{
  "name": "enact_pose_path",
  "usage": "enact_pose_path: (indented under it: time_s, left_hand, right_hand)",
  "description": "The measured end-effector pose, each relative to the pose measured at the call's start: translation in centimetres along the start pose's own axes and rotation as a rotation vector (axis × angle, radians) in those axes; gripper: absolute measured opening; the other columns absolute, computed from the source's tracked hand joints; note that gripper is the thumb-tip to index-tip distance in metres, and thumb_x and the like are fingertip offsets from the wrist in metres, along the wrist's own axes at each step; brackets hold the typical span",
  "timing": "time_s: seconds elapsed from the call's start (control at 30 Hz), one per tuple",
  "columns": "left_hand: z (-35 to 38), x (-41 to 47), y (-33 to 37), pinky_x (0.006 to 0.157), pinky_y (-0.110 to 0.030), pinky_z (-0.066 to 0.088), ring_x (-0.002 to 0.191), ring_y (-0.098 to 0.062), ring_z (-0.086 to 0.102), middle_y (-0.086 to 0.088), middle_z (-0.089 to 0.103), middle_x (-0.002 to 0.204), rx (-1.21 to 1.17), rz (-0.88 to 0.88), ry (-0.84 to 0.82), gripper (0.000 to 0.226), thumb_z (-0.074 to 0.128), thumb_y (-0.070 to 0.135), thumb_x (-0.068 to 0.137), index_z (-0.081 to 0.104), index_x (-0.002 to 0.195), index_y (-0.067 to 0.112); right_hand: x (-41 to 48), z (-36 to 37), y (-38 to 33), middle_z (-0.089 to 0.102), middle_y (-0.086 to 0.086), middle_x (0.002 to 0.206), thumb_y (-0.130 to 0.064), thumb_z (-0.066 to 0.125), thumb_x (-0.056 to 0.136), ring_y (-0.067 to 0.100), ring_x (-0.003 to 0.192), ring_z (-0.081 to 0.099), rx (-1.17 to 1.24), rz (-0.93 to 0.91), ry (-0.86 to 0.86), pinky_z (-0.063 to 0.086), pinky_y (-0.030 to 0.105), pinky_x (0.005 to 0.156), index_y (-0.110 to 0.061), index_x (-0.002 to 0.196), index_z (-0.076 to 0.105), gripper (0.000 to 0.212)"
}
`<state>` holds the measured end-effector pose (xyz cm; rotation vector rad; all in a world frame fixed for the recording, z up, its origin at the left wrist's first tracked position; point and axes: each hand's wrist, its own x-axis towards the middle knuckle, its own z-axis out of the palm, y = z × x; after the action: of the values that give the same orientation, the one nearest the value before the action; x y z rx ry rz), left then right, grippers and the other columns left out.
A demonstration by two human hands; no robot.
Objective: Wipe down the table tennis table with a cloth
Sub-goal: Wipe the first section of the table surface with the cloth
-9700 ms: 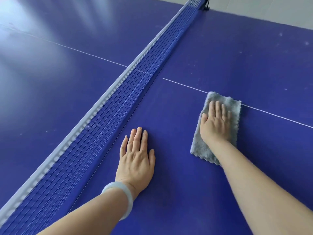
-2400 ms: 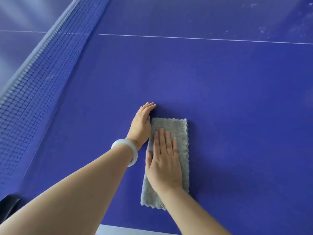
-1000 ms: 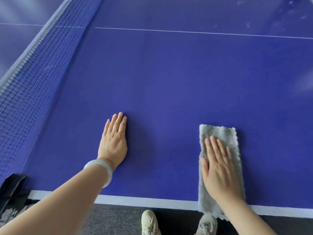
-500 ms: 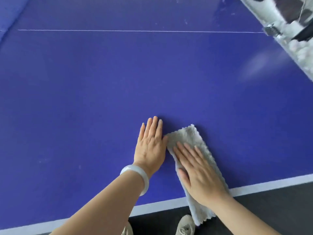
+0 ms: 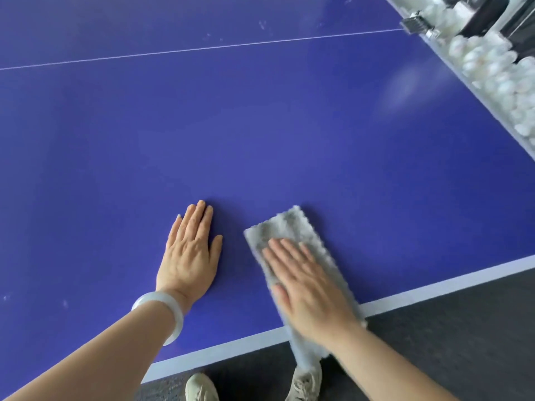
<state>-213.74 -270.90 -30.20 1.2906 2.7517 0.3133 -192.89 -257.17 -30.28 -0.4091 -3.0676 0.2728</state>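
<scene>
Surface: deep blue table tennis table point(image 5: 260, 125), smooth with a dull sheen, fills most of the head view; a thin white line point(image 5: 202, 49) crosses its far part and a pale border stripe point(image 5: 231, 347) runs along the near edge. Small pale specks dot the blue top.
Bin: a long clear-walled bin point(image 5: 466, 79) runs along the table's right end at upper right, blurred, with a metal clamp point(image 5: 417, 24) at its far corner.
Contents: white balls point(image 5: 492, 68), round and glossy, heaped inside the bin.
Cloth: grey cloth point(image 5: 292, 230), fluffy, a long rectangle with a scalloped hem, lies flat and slanted on the blue top beside the near edge. Its near end hangs over the border stripe, past the table's edge.
Right hand: the right hand point(image 5: 307, 285) lies palm down on the cloth's middle, fingers straight and close together, pressing it to the table; the hand is blurred.
Left hand: the left hand point(image 5: 189, 256) rests flat on bare blue table just left of the cloth, apart from it. Its fingers are straight and together, the thumb spread toward the cloth, and it holds nothing.
Wrist: a pale, translucent bangle point(image 5: 162, 311) rings the left wrist.
Floor: dark grey floor point(image 5: 448, 328), carpet-like in texture, shows below the table edge.
Feet: two light-coloured shoes point(image 5: 199, 389) peek in at the bottom, one beneath the cloth's hanging end.
</scene>
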Motion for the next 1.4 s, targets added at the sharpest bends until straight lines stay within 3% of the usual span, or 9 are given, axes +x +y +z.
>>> enact_pose_path:
  time_s: [0.17,0.27,0.53,0.7,0.8,0.97,1.1,1.27,1.4]
  left_hand:
    - [0.2,0.0,0.4,0.123,-0.032,0.001,0.151,-0.016,0.010,-0.002,0.018,0.163,0.021,-0.033,0.005,0.068,0.017,0.047,0.098,0.025,0.155,0.011]
    - [0.1,0.3,-0.6,0.123,-0.031,0.001,0.151,-0.016,0.010,-0.001,0.018,0.163,0.007,-0.029,-0.001,0.068,0.017,0.048,0.097,0.026,0.155,0.012]
    - [0.1,0.0,0.0,0.124,-0.033,0.004,0.151,-0.012,0.008,0.003,0.014,0.164,0.005,-0.070,0.000,0.067,0.020,0.049,0.098,0.022,0.156,0.017]
    - [0.2,0.0,0.4,0.124,-0.031,0.002,0.151,-0.010,0.007,0.003,0.015,0.163,0.010,-0.077,0.003,0.067,0.021,0.049,0.097,0.023,0.156,0.017]
    - [0.1,0.0,0.4,0.124,-0.033,0.003,0.151,-0.011,0.008,0.003,0.015,0.163,0.011,-0.081,0.000,0.068,0.019,0.050,0.096,0.023,0.156,0.017]
    - [-0.1,0.0,0.5,0.124,-0.036,0.008,0.150,-0.011,0.012,0.001,0.019,0.163,0.014,-0.067,0.004,0.069,0.020,0.051,0.097,0.025,0.155,0.014]
    - [-0.1,0.0,0.6,0.123,-0.034,0.008,0.150,-0.010,0.012,0.001,0.020,0.162,0.016,-0.069,0.005,0.066,0.021,0.049,0.098,0.026,0.155,0.014]
    - [-0.2,0.1,0.8,0.123,-0.034,0.006,0.151,-0.014,0.012,0.000,0.020,0.162,0.050,-0.070,-0.012,0.064,0.022,0.045,0.099,0.027,0.154,0.013]
    - [-0.3,0.3,0.9,0.123,-0.035,0.006,0.151,-0.016,0.014,-0.002,0.022,0.162,0.050,-0.067,-0.021,0.064,0.023,0.045,0.099,0.028,0.154,0.011]
  right_hand:
    - [-2.3,-2.9,12.4,0.011,0.005,0.166,-0.035,0.011,0.105,0.019,0.154,0.007,-0.107,0.591,0.033,0.008,0.041,0.125,-0.013,0.158,0.012,0.057]
    - [0.2,-1.6,6.9,0.010,0.015,0.165,-0.030,0.014,0.105,0.029,0.153,0.008,-0.033,0.861,0.135,0.010,0.049,0.124,-0.004,0.157,0.009,0.058]
    - [0.9,-0.7,3.0,0.010,0.001,0.166,-0.039,0.019,0.106,0.016,0.154,0.002,0.040,-0.103,-0.025,0.013,0.042,0.125,-0.015,0.157,0.018,0.056]
    - [1.9,-3.1,16.1,0.014,0.011,0.165,-0.036,0.011,0.102,0.025,0.153,0.010,-0.042,0.546,0.072,0.008,0.043,0.125,-0.008,0.158,0.016,0.063]
    - [3.7,-2.1,12.6,0.015,0.017,0.164,-0.028,0.020,0.105,0.032,0.152,0.012,0.021,0.792,0.135,0.009,0.050,0.123,-0.003,0.157,0.014,0.058]
    - [4.8,1.0,-1.0,0.021,0.011,0.163,-0.030,0.024,0.104,0.028,0.152,0.014,0.064,0.142,0.089,0.013,0.049,0.123,-0.006,0.156,0.026,0.057]
    - [5.8,-0.4,3.9,0.020,0.002,0.164,-0.036,0.032,0.104,0.018,0.153,0.012,0.071,-0.203,0.003,0.011,0.042,0.124,-0.015,0.156,0.029,0.056]
    - [9.6,-3.3,18.7,0.020,0.011,0.164,-0.030,0.025,0.105,0.026,0.152,0.017,-0.035,0.454,0.076,0.011,0.044,0.124,-0.008,0.156,0.023,0.055]
    - [12.0,-2.6,14.7,0.014,0.016,0.165,-0.028,0.025,0.105,0.030,0.153,0.010,0.055,0.772,0.137,0.006,0.049,0.123,-0.003,0.157,0.013,0.059]
